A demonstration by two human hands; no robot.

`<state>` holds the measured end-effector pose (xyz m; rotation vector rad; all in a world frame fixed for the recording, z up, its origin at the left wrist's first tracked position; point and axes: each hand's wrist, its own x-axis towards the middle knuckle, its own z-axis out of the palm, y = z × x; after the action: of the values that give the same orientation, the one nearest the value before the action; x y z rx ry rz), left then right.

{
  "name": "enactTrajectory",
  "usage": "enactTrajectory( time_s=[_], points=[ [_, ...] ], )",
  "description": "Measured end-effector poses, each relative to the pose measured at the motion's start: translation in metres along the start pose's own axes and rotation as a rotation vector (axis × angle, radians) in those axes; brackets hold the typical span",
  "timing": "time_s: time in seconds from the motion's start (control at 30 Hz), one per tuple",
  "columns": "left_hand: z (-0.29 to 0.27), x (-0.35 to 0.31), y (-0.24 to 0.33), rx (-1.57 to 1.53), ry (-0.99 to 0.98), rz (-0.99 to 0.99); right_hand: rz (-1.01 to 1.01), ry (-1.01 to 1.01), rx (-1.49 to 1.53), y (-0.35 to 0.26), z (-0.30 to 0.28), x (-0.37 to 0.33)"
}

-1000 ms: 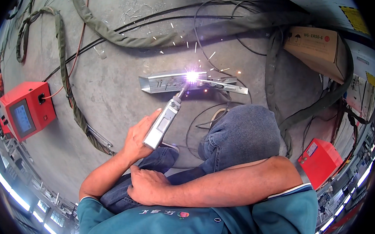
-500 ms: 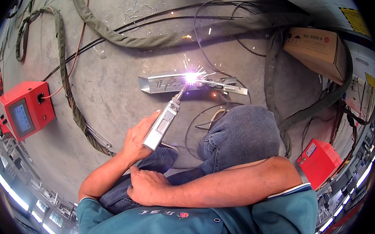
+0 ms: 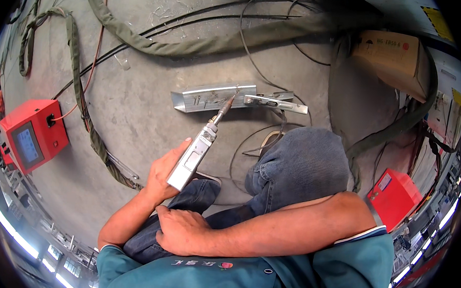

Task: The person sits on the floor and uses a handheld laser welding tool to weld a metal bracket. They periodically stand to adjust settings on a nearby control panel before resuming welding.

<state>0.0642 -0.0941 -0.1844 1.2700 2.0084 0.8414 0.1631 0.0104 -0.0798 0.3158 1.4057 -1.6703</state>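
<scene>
My left hand [image 3: 166,170] is closed round a silver handheld welding torch [image 3: 192,160]. Its narrow nozzle points up and away, the tip at or just over a grooved metal profile [image 3: 207,100] on the floor; I cannot tell whether they touch. At the profile's right end sits a silver locking clamp [image 3: 278,103], a thin cable running beside it. My right hand [image 3: 183,231] lies over my left leg close to my left forearm. Its fingers curl under, so whatever they may hold is hidden.
A red machine with a screen [image 3: 35,136] stands at left, a second red box [image 3: 394,200] at right. A thick green sleeved hose [image 3: 194,48] and black cables cross the floor beyond the profile. A cardboard box [image 3: 391,59] sits far right. My bent knee [image 3: 300,164] rises right of the torch.
The bright welding flash and flying sparks have stopped, leaving the profile plainly visible. The torch and left hand have drawn slightly left. My right hand stays almost where it was.
</scene>
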Motion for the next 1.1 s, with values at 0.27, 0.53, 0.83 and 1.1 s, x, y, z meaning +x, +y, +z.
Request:
enactTrajectory(
  time_s=[0.27, 0.53, 0.83, 1.1],
  points=[
    [0.005, 0.000, -0.004, 0.013, -0.029, -0.092, -0.012, -0.013, 0.009, -0.001, -0.003, 0.000],
    [0.003, 0.005, 0.000, -0.014, -0.014, -0.085, -0.025, 0.005, 0.001, -0.002, -0.002, 0.001],
    [0.002, 0.003, -0.001, -0.009, -0.032, -0.094, -0.026, 0.004, 0.003, -0.002, -0.002, 0.000],
    [-0.007, 0.018, 0.017, 0.331, 0.066, -0.087, -0.042, -0.035, -0.033, -0.003, -0.001, -0.002]
  ],
)
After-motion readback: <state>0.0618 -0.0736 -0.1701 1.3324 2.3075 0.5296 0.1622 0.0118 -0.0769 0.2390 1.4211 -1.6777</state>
